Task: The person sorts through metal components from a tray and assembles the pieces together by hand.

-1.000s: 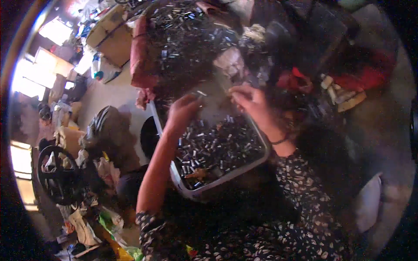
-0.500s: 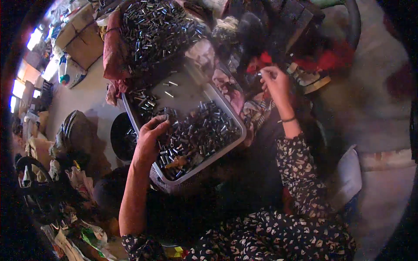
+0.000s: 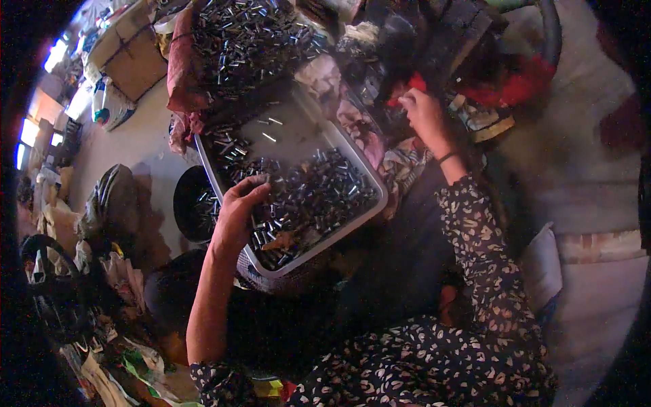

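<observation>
My left hand [image 3: 243, 203] is over a grey plastic tray [image 3: 327, 240], its thumb and fingers pinched together; whatever lies between the tips is too small to name. Small shiny metal tubes [image 3: 332, 182] fill the tray's near half, and a few lie apart on its bare floor further back. Beyond the tray's right edge my right hand [image 3: 426, 121] is raised, fingertips closed together beside a dark machine-like block [image 3: 468, 37]. What those fingers hold, if anything, cannot be made out. A red patch [image 3: 417, 83] shows just behind them.
A large heap of similar metal pieces [image 3: 254, 44] lies behind the tray, next to a rolled reddish cloth [image 3: 182, 68]. Crumpled rags [image 3: 359, 132] run along the tray's right side. A black round container [image 3: 191, 203] stands at its left. Cardboard boxes [image 3: 135, 64] are at the far left.
My right hand has risen slightly, and the bright metal bit seen at its fingertips no longer shows. My left hand stays over the tray, still pinched. The whole view has shifted a little.
</observation>
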